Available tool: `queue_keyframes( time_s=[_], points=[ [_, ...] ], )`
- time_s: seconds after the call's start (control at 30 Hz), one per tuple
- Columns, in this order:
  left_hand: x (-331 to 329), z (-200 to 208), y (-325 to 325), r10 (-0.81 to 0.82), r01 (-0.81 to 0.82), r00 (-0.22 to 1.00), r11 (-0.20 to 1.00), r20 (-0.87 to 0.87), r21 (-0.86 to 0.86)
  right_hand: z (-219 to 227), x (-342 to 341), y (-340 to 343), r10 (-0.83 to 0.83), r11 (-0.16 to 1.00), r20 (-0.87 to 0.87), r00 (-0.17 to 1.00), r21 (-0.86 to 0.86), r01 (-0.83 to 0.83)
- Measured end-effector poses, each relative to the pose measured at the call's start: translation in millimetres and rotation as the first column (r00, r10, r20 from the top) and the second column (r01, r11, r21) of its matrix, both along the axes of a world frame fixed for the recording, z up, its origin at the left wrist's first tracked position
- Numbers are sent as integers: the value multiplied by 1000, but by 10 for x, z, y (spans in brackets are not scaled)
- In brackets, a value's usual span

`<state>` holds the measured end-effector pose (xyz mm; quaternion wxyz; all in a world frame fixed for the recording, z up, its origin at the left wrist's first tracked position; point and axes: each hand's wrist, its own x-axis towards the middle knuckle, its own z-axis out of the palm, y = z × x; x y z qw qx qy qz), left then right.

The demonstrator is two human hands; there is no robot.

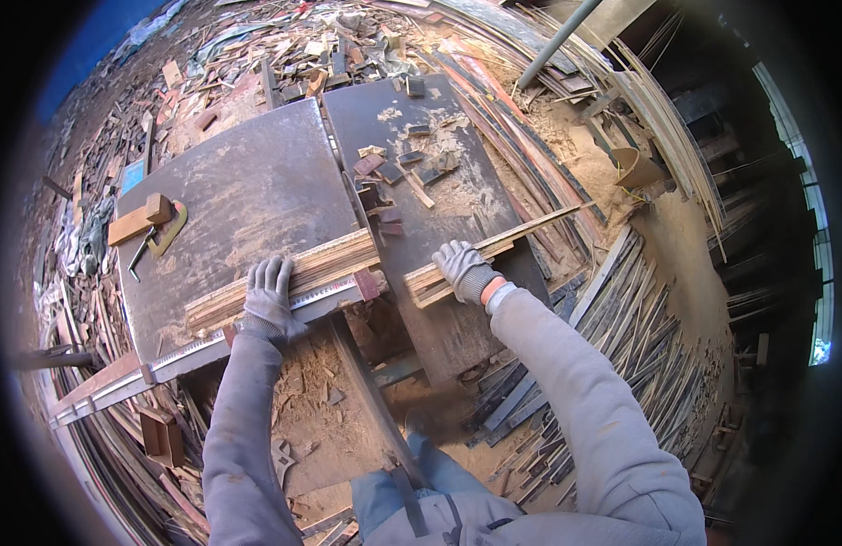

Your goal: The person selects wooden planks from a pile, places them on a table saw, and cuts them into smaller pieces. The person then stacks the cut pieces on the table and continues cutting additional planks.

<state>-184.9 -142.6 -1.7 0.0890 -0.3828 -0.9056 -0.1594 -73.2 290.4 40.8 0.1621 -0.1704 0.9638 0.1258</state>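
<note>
Wood strips (325,266) behind ruler (325,294), clamp (172,237) left, offcuts (435,168) on right tabletop (450,332)

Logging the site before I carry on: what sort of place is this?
Probably a rough woodworking yard: a dark worktable with a ruler along its near edge, heaped wood offcuts, and sawdust on the ground.

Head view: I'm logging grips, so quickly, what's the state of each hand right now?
Left hand: open, fingers extended over the thicker wood stack.
Right hand: closed on the thinner wood strips, thumb hidden.
</note>
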Motion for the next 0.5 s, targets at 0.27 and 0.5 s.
queue_keyframes(
  time_s=[0.27, 0.5],
  points=[
    [101, 424, 152, -7, 15, 992, 998, 125, -57, 284, 35, 157, 85, 992, 53, 995, -97, -79],
    [882, 786, 304, 0, 27, 969, 994, 247, -104, 538, -309, 981, 15, 961, 191, 982, -274, 39]
  ],
)
